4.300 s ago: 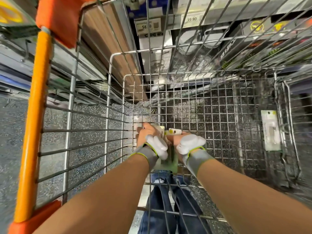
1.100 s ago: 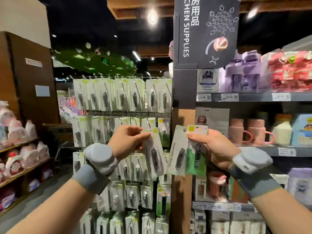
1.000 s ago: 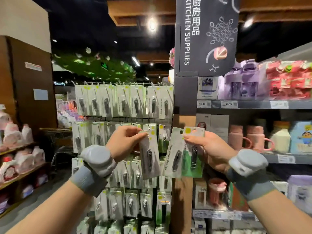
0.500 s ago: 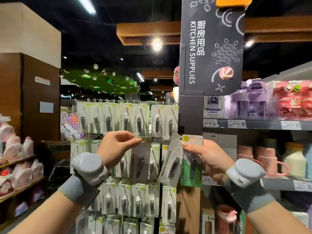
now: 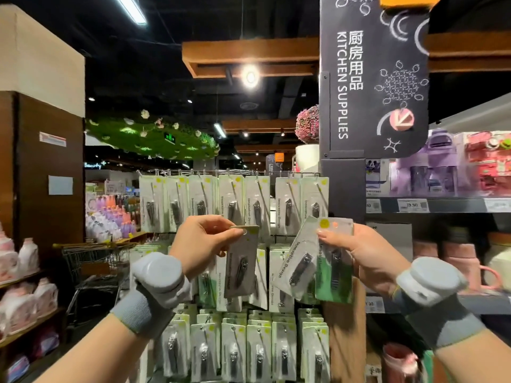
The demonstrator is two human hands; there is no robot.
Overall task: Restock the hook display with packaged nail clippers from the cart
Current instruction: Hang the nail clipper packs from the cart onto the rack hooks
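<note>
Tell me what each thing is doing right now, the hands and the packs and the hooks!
Left hand: pinching one clipper pack by its top, pack hanging upright.
Right hand: gripping a fanned bunch of packs, tilted.
Hook display: top row full of hanging packs.
Ceiling lamp: switched on.

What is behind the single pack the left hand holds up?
Behind the pack pinched by the left hand hang more nail clipper packs in the display's middle row. The pack and hand cover the ones directly behind, so their hooks cannot be seen.
</note>
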